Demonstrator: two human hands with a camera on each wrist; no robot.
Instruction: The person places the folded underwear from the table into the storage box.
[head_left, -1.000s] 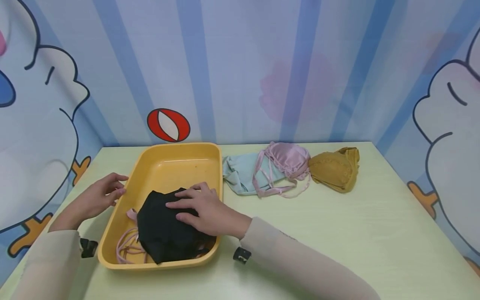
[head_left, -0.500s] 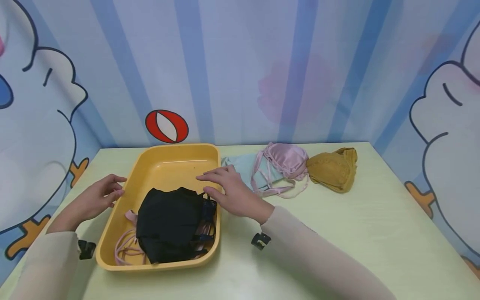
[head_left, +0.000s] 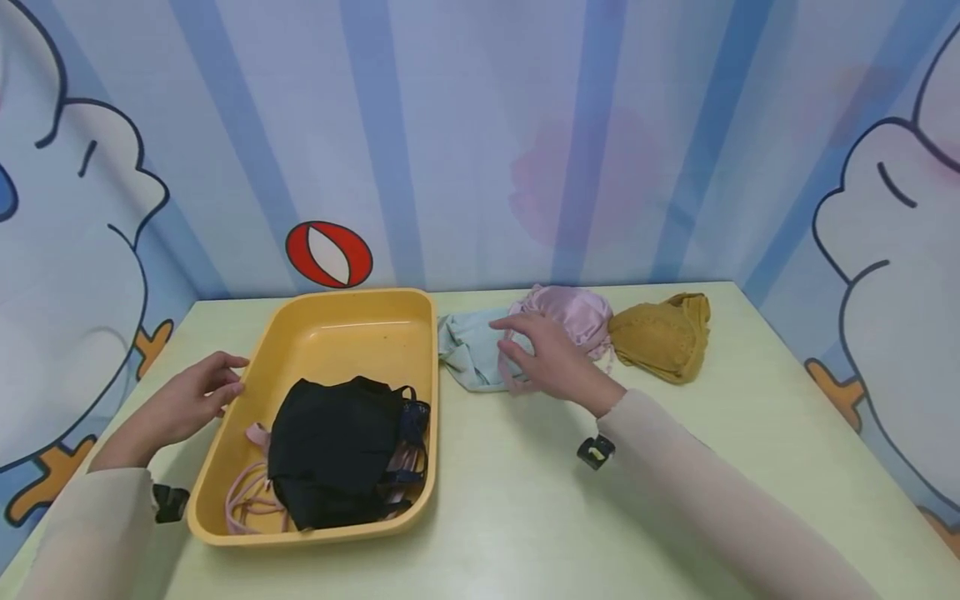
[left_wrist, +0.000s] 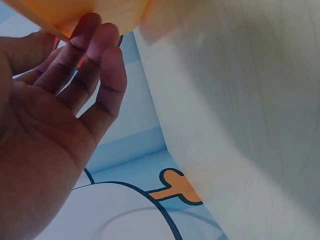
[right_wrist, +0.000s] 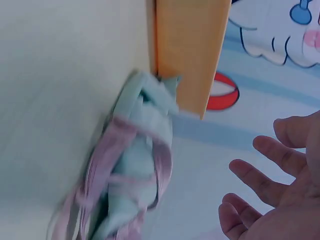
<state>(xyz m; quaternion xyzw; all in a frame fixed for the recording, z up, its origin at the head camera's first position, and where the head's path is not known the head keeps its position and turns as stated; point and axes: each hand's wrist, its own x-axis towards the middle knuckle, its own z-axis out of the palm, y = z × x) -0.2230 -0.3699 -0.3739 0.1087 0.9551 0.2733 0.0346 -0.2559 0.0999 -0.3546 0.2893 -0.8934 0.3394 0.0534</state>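
The right hand (head_left: 553, 360), fingers spread and empty, hovers over the mint garment (head_left: 468, 352) and pink bra (head_left: 576, 312) on the worktop (head_left: 510, 508) — the left hand (head_left: 187, 398) bends its fingers loosely at the yellow tray (head_left: 360, 329), black garment (head_left: 333, 450) inside.

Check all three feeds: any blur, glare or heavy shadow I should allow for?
Head view: mostly clear, with soft shadow under the right sleeve and a thin highlight inside the yellow tray; left wrist view: broad shadow across the table, left hand dim; right wrist view: mint cloth and pink straps blurred, right hand sharper.
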